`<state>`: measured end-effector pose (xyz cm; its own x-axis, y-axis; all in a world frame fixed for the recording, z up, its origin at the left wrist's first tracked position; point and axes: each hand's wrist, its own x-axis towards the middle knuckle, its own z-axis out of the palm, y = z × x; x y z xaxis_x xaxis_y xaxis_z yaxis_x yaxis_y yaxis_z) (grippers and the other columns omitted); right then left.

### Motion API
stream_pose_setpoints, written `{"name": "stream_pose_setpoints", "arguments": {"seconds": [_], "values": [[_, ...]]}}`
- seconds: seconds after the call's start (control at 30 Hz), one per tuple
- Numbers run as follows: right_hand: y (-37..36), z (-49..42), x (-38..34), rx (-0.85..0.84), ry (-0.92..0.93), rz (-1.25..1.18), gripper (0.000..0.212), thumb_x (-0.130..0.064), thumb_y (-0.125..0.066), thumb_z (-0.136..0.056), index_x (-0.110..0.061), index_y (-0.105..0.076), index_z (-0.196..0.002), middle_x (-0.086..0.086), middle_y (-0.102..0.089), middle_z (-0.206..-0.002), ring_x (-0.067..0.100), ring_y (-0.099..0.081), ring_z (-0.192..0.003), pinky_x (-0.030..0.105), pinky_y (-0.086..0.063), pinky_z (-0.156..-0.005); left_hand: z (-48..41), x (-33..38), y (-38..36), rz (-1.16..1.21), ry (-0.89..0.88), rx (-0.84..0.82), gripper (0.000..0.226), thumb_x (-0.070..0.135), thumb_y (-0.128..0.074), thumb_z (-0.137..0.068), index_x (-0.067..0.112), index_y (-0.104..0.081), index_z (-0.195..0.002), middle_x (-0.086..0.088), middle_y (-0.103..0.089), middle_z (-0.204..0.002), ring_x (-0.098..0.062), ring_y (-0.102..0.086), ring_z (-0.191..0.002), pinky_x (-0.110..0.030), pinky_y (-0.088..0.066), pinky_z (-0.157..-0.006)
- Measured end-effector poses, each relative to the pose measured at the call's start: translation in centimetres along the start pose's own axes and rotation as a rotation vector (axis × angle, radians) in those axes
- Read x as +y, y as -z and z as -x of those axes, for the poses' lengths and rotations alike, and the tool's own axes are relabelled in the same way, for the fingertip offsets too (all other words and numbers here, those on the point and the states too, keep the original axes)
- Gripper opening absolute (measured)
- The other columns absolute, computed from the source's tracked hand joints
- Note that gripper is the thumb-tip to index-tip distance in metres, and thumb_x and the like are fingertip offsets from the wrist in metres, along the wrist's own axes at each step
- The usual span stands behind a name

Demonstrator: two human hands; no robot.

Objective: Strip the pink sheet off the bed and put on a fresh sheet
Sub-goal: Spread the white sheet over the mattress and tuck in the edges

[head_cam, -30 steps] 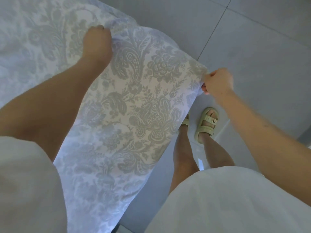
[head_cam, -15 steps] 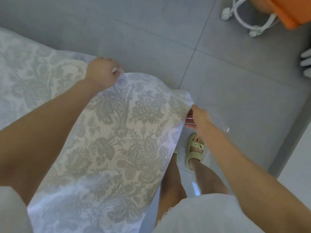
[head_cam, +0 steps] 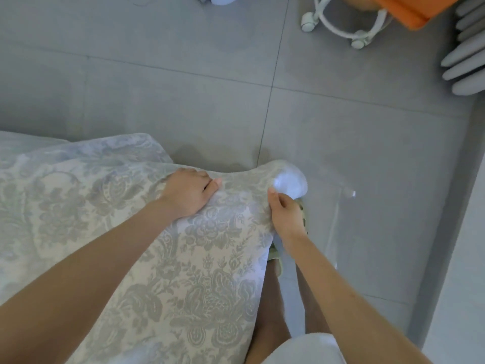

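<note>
Patterned sheet (head_cam: 196,271): white cloth with a grey-beige damask print. It fills the frame from 9 o'clock through 7 o'clock and reaches the centre. Its far edge runs across the middle of the view and hangs above the grey tiled floor (head_cam: 183,88). What lies under the cloth is hidden.

Left hand (head_cam: 187,191): just left of centre, on the sheet's far edge. The fingers are curled over the hem and the thumb lies on top of the cloth. The grip is closed on the sheet.

Right hand (head_cam: 287,216): just right of centre, at the sheet's right corner. The thumb and fingers pinch the cloth below the corner. The grip is narrow and holds the sheet. The corner stands up beyond the fingertips and shows a plain white side.

The two hands are near each other on the same edge, with a short sagging span of cloth between them.

Other items:
- A pale green sandal (head_cam: 275,256) shows beneath the right wrist, on the floor.
- A white garment (head_cam: 301,348) is at 5 o'clock.
- A white chair base (head_cam: 349,30) on castors stands at 1 o'clock, with an orange object (head_cam: 417,9) just beside it.
- A ribbed grey object (head_cam: 467,61) is at 2 o'clock, and I cannot tell what it is.
</note>
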<state>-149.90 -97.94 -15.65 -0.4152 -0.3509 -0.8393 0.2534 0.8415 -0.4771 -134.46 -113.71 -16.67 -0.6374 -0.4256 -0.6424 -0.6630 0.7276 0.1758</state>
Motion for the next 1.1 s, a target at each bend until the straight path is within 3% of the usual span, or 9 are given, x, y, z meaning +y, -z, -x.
{"name": "stream_pose_setpoints", "arguments": {"seconds": [0.07,0.2,0.3,0.4,0.5,0.63,0.77,0.87,1.1], "values": [[-0.1,0.3,0.1,-0.063,0.012,0.014,0.046,-0.044,-0.036,-0.098,-0.015,-0.036,-0.063,-0.005,-0.036,-0.056,0.012,-0.036,-0.056,0.028,-0.032,-0.059,-0.8,1.2,0.2,0.001,-0.008,0.06,0.087,0.054,0.004,-0.085,0.012,-0.072,-0.095,-0.005,-0.068,-0.096,-0.027,-0.058,-0.094,-0.037,-0.039,-0.089],[1.0,0.6,1.0,0.195,-0.005,0.176,0.043,-0.039,-0.035,-0.099,-0.012,-0.043,-0.066,-0.004,-0.043,-0.059,0.015,-0.042,-0.058,0.029,-0.03,-0.052,-1.2,4.6,0.2,0.161,-0.156,0.132,0.072,0.051,-0.011,-0.095,0.01,-0.07,-0.09,-0.005,-0.068,-0.09,-0.027,-0.06,-0.087,-0.04,-0.045,-0.083],[1.0,0.8,1.2,0.022,-0.062,-0.05,0.048,-0.043,-0.04,-0.097,-0.008,-0.047,-0.067,0.003,-0.049,-0.061,0.015,-0.047,-0.06,0.037,-0.04,-0.059,-0.4,5.4,-0.1,0.166,-0.169,-0.066,0.099,0.069,0.014,-0.081,0.019,-0.067,-0.107,0.003,-0.065,-0.108,-0.017,-0.056,-0.103,-0.033,-0.04,-0.094],[0.4,1.3,1.3,-0.123,-0.074,-0.149,0.052,-0.047,-0.037,-0.098,0.001,-0.057,-0.092,0.017,-0.057,-0.077,0.019,-0.053,-0.072,0.049,-0.05,-0.076,-1.0,5.8,0.1,0.115,-0.122,-0.161,0.092,0.068,0.01,-0.085,0.024,-0.067,-0.109,0.006,-0.062,-0.113,-0.015,-0.051,-0.11,-0.031,-0.035,-0.096],[0.8,1.4,0.9,-0.136,-0.071,-0.184,0.045,-0.045,-0.032,-0.1,-0.01,-0.06,-0.093,0.002,-0.059,-0.075,0.011,-0.055,-0.074,0.044,-0.048,-0.076,-2.8,7.2,0.7,0.047,-0.058,-0.241,0.079,0.055,-0.001,-0.095,0.021,-0.073,-0.095,0.002,-0.068,-0.096,-0.017,-0.055,-0.099,-0.031,-0.024,-0.087],[1.7,1.6,0.1,-0.223,-0.064,-0.278,0.04,-0.044,-0.03,-0.101,-0.025,-0.063,-0.113,-0.01,-0.067,-0.104,0.007,-0.061,-0.104,0.028,-0.046,-0.095,-3.4,7.5,1.1,0.07,0.025,-0.316,0.087,0.061,0.001,-0.093,0.018,-0.074,-0.084,-0.002,-0.07,-0.081,-0.018,-0.057,-0.092,-0.035,-0.022,-0.098],[1.3,2.3,-0.4,-0.317,-0.002,-0.251,0.054,-0.063,-0.029,-0.093,-0.033,-0.055,-0.13,-0.013,-0.061,-0.126,0.004,-0.052,-0.121,0.035,-0.037,-0.109,0.1,7.0,2.8,0.174,-0.036,-0.212,0.103,0.071,0.015,-0.072,0.02,-0.074,-0.083,0.005,-0.068,-0.086,-0.013,-0.054,-0.096,-0.032,-0.027,-0.101],[0.6,3.8,-1.1,-0.43,0.024,-0.252,0.069,-0.07,-0.026,-0.089,-0.031,-0.037,-0.145,-0.012,-0.041,-0.147,0.003,-0.033,-0.137,0.034,-0.022,-0.118,4.5,6.8,5.1,0.443,0.01,-0.17,0.087,0.073,0.005,-0.073,0.03,-0.071,-0.08,0.008,-0.07,-0.091,-0.009,-0.06,-0.093,-0.027,-0.04,-0.094],[-0.9,10.1,-1.1,-0.633,0.132,-0.159,0.059,-0.063,-0.014,-0.095,-0.038,-0.038,-0.142,-0.023,-0.034,-0.146,-0.002,-0.022,-0.14,0.039,-0.005,-0.121,13.0,6.0,8.0,0.575,0.019,0.068,0.061,0.067,-0.008,-0.083,0.028,-0.049,-0.105,0.003,-0.068,-0.084,-0.01,-0.062,-0.08,-0.029,-0.047,-0.077]]}}
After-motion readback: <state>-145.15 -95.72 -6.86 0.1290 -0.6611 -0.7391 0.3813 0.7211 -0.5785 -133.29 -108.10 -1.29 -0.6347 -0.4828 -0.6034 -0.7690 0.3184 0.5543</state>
